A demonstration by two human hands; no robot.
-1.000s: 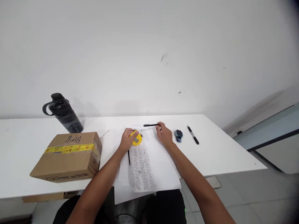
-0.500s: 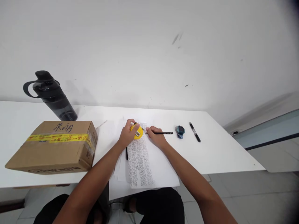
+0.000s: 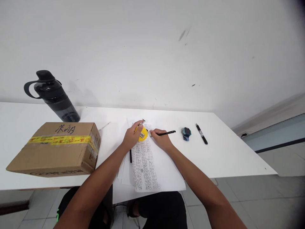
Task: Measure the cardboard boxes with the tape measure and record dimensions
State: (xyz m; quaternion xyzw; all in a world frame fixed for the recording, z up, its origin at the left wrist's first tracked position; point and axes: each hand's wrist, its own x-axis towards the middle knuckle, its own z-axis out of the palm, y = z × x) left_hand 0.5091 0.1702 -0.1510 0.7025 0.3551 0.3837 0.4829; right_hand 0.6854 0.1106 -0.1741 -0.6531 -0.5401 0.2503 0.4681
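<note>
My left hand [image 3: 132,135] is closed around a round yellow tape measure [image 3: 143,137] with a silver clip on its face. A short silver strip sticks out at its top near my fingertip. The tape measure is over the upper part of a paper sheet [image 3: 166,178] covered with columns of small dark marks. In my right hand [image 3: 160,137], closed beside it, is a slim black pen [image 3: 169,132]. Its rear end points right; its tip is too small to make out. A dark object [image 3: 131,156] shows at the sheet's left edge, mostly covered.
A taped cardboard box [image 3: 64,156] and a dark water bottle [image 3: 59,101] stand on the left of the white table [image 3: 228,159]. To the right lie a dark blue watch-like object [image 3: 186,133] and a black pen with a light band [image 3: 201,134]. The wall runs behind.
My left index finger has stretched forward and the silver strip now shows at the tape measure's top. The pen's rear end is tilted up more. The view has shifted slightly.
</note>
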